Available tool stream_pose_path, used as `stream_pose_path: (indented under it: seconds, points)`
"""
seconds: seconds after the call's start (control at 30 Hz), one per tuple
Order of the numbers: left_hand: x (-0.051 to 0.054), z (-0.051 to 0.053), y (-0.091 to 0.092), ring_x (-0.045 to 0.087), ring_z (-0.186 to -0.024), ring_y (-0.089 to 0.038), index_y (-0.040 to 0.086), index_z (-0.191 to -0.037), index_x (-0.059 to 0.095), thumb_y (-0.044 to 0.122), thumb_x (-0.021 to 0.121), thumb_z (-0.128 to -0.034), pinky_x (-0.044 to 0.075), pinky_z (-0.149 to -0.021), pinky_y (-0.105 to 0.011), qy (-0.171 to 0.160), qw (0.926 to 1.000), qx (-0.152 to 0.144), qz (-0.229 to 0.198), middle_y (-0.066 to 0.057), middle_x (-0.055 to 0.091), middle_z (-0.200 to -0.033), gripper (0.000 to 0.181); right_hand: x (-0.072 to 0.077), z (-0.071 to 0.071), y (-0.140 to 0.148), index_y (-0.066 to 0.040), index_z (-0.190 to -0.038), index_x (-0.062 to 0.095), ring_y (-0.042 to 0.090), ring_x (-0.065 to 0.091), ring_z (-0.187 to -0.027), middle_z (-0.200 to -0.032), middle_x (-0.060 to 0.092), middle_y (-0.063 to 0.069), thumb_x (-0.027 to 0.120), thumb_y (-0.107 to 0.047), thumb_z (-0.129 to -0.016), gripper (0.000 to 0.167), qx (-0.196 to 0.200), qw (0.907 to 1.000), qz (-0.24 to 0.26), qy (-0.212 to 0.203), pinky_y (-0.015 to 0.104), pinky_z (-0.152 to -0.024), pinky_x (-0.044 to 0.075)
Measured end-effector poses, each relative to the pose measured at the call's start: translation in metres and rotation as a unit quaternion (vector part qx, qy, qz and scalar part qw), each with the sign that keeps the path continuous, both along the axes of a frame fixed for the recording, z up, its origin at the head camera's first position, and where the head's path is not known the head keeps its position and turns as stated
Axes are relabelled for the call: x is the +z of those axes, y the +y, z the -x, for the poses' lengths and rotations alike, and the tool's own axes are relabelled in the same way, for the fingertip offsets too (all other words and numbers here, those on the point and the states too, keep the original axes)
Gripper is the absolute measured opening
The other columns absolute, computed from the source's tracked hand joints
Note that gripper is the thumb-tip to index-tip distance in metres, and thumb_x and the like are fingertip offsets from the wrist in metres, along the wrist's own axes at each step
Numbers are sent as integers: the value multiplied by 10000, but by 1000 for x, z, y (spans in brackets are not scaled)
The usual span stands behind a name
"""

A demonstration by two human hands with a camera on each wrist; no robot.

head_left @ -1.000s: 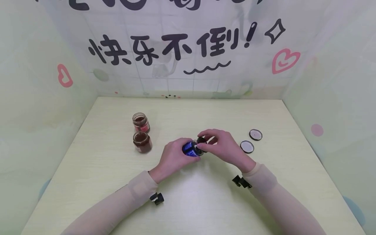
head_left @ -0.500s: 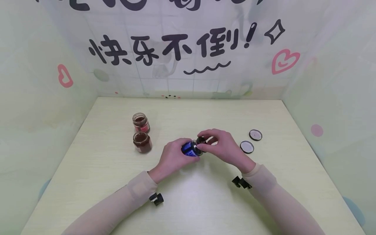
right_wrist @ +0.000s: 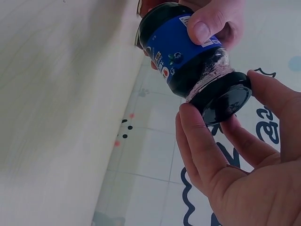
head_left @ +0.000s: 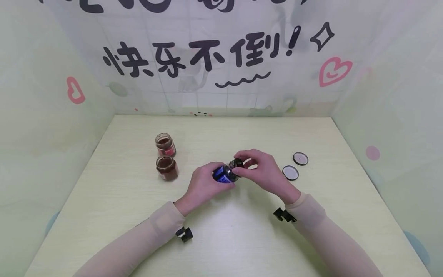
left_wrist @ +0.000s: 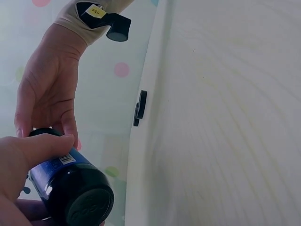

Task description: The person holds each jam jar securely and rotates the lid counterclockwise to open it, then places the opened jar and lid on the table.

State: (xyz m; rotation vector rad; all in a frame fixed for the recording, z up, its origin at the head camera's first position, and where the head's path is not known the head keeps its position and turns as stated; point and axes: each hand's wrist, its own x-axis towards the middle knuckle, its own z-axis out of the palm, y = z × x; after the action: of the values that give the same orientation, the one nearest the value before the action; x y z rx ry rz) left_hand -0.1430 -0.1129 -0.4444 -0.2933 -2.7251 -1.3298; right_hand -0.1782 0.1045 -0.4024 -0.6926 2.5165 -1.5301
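My left hand (head_left: 205,185) grips a dark glass jar (head_left: 221,175) with a blue label, tilted on its side above the table. Blueberries are printed on the label (right_wrist: 176,52) in the right wrist view. The thumb and fingers of my right hand (head_left: 263,171) pinch the jar's black lid (right_wrist: 225,100) by its rim. Between lid and jar shoulder, the threaded glass neck (right_wrist: 211,75) shows; the lid sits at the mouth end. From the left wrist view, the jar's dark base (left_wrist: 89,205) faces the camera, and the lid is mostly hidden.
Two lidless jars with dark red contents, a rear jar (head_left: 165,145) and a front jar (head_left: 167,168), stand left on the table (head_left: 221,238). Two lids, a rear lid (head_left: 300,158) and a front lid (head_left: 290,173), lie upturned at right. Walls enclose the table's back and sides.
The black lid has shifted outward from the jar with my right fingers, and more of the neck shows. My left hand keeps its grip with little movement. Other jars and lids stay put.
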Motion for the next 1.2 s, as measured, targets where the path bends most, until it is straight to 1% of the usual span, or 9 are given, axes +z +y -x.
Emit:
stream_pose_path:
  seconds: [0.27,0.53,0.8,0.87,1.03,1.2]
  points:
    - [-2,2,-1,628,-835,-140,217,-1113,715,378,929,-676,528,-714,-342,-27,9999,86,-133,72,697,-989,513,-1,1,2,-291,-1165,694,181,685,-933,-1101,670,-64,836,-313,-843,352,-75,9999,67,26,360,-749,579]
    - [-2,4,-3,639,-878,-159,207,-1162,702,372,928,-685,536,-737,-346,-150,9994,197,-242,48,703,-1036,553,-2,2,4,-242,-1166,679,201,689,-936,-1115,662,-35,853,-274,-827,382,-102,9999,92,27,351,-761,583]
    - [-3,7,-4,641,-882,-181,177,-1166,689,385,924,-687,532,-754,-358,-173,9990,345,-226,25,704,-1025,573,-3,4,6,-245,-1150,651,208,694,-963,-1114,652,-30,857,-257,-823,386,-139,9998,124,-75,336,-786,581]
    - [-4,8,-4,643,-882,-188,171,-1167,686,381,922,-690,533,-759,-365,-223,9986,383,-293,17,704,-1023,572,-4,5,7,-237,-1143,648,213,695,-974,-1110,652,-24,856,-246,-825,380,-160,9997,134,-121,332,-792,580]
    - [-6,11,-5,647,-954,-205,160,-1192,662,372,905,-712,532,-834,-390,-397,9965,517,-514,-13,699,-1070,578,-7,8,9,-205,-1133,643,234,696,-1001,-1115,655,3,857,-230,-822,379,-191,9994,153,-257,335,-814,576]
    - [-8,16,-8,640,-1002,-222,145,-1183,638,354,885,-737,505,-900,-419,-367,9947,660,-697,-33,695,-1085,551,-11,14,12,-204,-1113,624,200,699,-1015,-1120,649,4,860,-258,-818,381,-276,9990,52,-360,328,-817,575]
